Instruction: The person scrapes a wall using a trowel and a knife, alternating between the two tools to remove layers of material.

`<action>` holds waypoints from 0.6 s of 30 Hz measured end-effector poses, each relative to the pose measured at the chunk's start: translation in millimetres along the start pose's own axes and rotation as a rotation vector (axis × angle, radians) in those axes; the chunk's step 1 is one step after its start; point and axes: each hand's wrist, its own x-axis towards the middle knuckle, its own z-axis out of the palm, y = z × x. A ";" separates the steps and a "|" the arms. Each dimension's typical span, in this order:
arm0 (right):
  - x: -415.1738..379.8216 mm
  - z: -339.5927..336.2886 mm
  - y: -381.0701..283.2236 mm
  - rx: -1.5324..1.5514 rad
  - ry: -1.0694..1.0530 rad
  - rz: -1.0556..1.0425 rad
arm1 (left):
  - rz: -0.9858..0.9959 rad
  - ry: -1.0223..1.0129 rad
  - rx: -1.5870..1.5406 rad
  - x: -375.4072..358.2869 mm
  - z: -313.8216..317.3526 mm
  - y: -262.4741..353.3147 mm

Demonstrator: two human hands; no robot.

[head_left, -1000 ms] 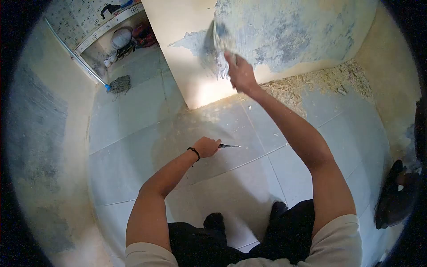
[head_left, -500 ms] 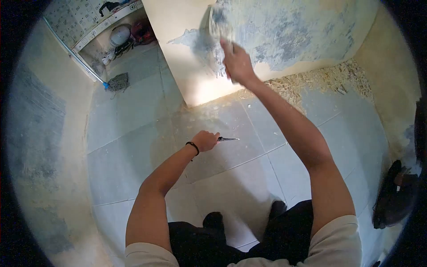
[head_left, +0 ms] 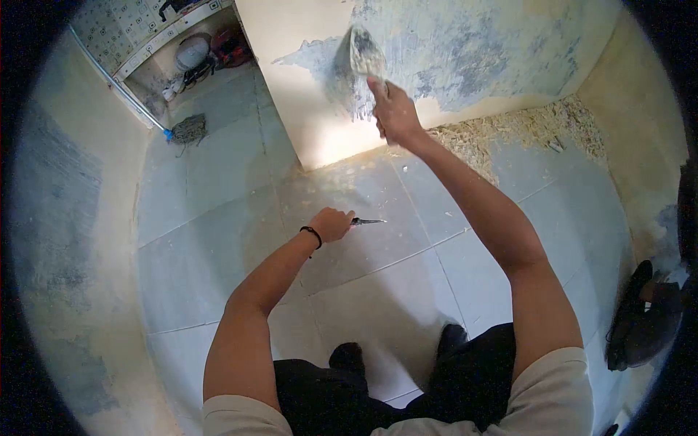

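Note:
My right hand (head_left: 398, 115) is wrapped round the handle of a putty knife (head_left: 366, 52). Its broad, smeared blade points up against the peeling wall (head_left: 465, 58), where grey patches show through cream paint. Lower and to the left, my left hand (head_left: 333, 224) is closed on a slim dark tool (head_left: 368, 221) with a narrow, shiny blade pointing right. That tool hangs in front of the tiled floor (head_left: 378, 280), apart from the wall; its kind is hard to make out.
Pale scrapings (head_left: 509, 138) lie along the foot of the wall. A mop (head_left: 187, 131) leans at the left, and a shelf (head_left: 171, 40) has several items beneath it. Dark objects (head_left: 643, 320) sit at the right edge. Bare wall corner (head_left: 305, 166) juts out.
The putty knife has moved a little down and to the right along the wall, and its blade is less blurred. My left hand has shifted slightly up and left in view.

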 end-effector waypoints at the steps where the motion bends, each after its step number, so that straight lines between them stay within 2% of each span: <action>1: -6.1 2.1 7.2 -0.039 0.006 0.025 | 0.011 0.011 -0.006 0.5 3.9 -2.0; 5: -1.5 3.4 11.4 -0.101 0.004 -0.013 | -0.020 -0.046 0.025 -2.3 -6.9 6.0; 6: 11.0 2.7 1.3 -0.082 0.053 -0.116 | -0.026 -0.046 0.014 -1.3 -6.2 3.8; 7: 25.1 -3.3 -9.5 -0.072 0.023 -0.124 | -0.032 -0.052 0.004 -0.9 -4.3 2.8; 13: -4.6 10.5 12.5 -0.024 0.012 0.036 | -0.040 -0.075 0.028 -5.3 -5.4 6.4; 15: -15.5 9.7 18.4 -0.085 -0.068 0.043 | -0.022 -0.056 0.021 -3.7 1.9 1.0; 18: 0.3 9.5 0.9 -0.048 -0.044 0.051 | -0.006 -0.020 0.017 -0.5 9.0 -3.2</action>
